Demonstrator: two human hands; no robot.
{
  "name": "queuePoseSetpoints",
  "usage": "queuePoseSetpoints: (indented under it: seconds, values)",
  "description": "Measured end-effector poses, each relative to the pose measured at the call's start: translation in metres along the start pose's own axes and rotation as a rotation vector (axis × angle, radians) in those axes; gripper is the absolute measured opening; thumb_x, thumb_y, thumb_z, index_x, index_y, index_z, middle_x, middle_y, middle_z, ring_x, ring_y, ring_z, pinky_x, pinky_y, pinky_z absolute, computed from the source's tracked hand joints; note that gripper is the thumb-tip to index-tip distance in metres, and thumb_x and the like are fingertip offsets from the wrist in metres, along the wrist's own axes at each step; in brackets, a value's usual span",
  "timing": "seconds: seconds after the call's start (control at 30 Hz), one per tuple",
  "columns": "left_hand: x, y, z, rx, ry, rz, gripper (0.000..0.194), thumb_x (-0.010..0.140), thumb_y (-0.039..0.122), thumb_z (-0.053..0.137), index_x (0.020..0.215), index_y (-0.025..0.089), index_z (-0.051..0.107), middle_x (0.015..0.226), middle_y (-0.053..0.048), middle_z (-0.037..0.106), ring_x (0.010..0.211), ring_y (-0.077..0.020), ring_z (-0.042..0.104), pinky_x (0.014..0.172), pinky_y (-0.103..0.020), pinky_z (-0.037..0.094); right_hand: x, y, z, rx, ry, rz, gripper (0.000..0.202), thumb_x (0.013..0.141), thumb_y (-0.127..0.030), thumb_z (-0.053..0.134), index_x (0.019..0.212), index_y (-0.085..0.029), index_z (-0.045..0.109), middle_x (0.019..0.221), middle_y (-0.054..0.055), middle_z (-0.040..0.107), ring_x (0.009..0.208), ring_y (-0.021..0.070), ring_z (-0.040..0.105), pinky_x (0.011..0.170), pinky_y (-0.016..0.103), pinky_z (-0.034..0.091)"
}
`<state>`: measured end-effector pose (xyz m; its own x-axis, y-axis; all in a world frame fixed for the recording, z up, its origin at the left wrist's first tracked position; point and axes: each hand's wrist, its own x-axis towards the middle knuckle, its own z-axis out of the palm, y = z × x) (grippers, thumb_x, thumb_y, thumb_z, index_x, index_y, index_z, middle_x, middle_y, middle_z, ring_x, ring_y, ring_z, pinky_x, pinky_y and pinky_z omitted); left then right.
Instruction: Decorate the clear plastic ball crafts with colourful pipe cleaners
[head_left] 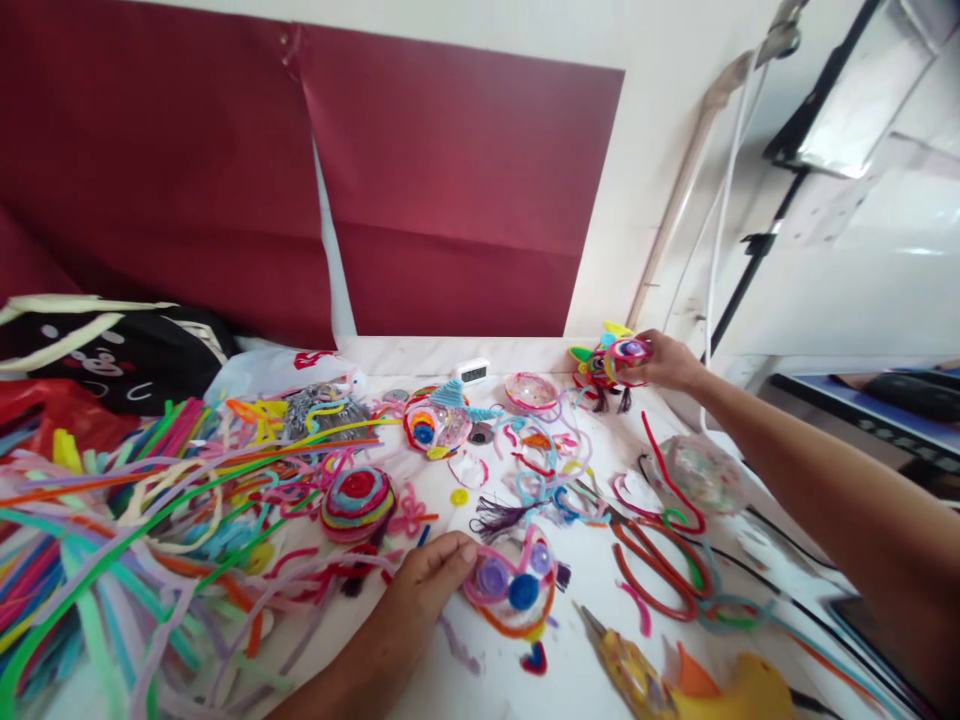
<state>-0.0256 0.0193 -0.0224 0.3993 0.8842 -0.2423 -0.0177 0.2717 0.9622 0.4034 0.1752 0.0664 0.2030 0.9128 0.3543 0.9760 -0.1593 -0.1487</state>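
Observation:
My left hand (431, 585) pinches the left edge of a pink and orange pipe-cleaner ornament (514, 590) with purple and blue round discs, near the table's front. A small red and blue heart (534, 658) lies just below it. At the back right, my right hand (664, 360) is closed on a colourful pipe-cleaner figure (607, 362) with green, yellow and red parts and dark tassels. Between the hands lie a dark purple tassel (504, 518) and curled pipe-cleaner pieces. A striped round ornament (358, 503) sits left of centre.
Loose pipe cleaners (97, 560) cover the left side. A fish-like ornament (439, 420), a small clock (473, 373) and a pink-rimmed clear dish (530, 392) stand at the back. Pliers (622, 660), a yellow tool (750, 690) and red-orange loops (660, 570) lie front right.

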Motion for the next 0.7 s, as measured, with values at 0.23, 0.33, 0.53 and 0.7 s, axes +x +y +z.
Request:
queuePoseSetpoints:
  seconds: [0.23, 0.33, 0.53, 0.7]
  values:
    - [-0.002, 0.001, 0.001, -0.052, -0.01, -0.018, 0.036, 0.075, 0.051, 0.07, 0.072, 0.016, 0.062, 0.071, 0.0, 0.056, 0.074, -0.0142, 0.049, 0.073, -0.026, 0.039, -0.004, -0.007, 0.031, -0.129, -0.168, -0.024, 0.07, 0.074, -0.052, 0.075, 0.129, -0.018, 0.049, 0.118, 0.011, 0.059, 0.098, 0.0245, 0.06, 0.084, 0.042, 0.051]
    - [-0.002, 0.0, 0.0, -0.036, -0.024, -0.019, 0.04, 0.075, 0.054, 0.07, 0.07, 0.016, 0.059, 0.069, 0.001, 0.054, 0.072, -0.0134, 0.047, 0.068, -0.025, 0.038, -0.007, -0.011, 0.041, -0.178, -0.196, -0.036, 0.07, 0.078, -0.054, 0.07, 0.134, -0.021, 0.045, 0.125, 0.012, 0.056, 0.104, 0.0265, 0.058, 0.09, 0.046, 0.048]
    - [-0.003, 0.0, 0.001, -0.065, -0.008, -0.026, 0.036, 0.077, 0.05, 0.069, 0.072, 0.016, 0.06, 0.07, 0.001, 0.054, 0.072, -0.0135, 0.047, 0.07, -0.025, 0.037, -0.008, -0.008, 0.055, -0.209, -0.216, -0.072, 0.068, 0.08, -0.059, 0.066, 0.134, -0.023, 0.046, 0.123, 0.012, 0.056, 0.104, 0.0272, 0.057, 0.09, 0.048, 0.047]
    - [-0.004, 0.001, 0.003, -0.066, -0.02, -0.017, 0.037, 0.075, 0.052, 0.07, 0.071, 0.016, 0.06, 0.068, 0.001, 0.053, 0.07, -0.0139, 0.045, 0.065, -0.025, 0.034, -0.003, 0.003, 0.061, -0.128, -0.125, -0.127, 0.057, 0.083, -0.06, 0.063, 0.125, -0.023, 0.056, 0.105, 0.009, 0.063, 0.089, 0.022, 0.061, 0.08, 0.042, 0.051]
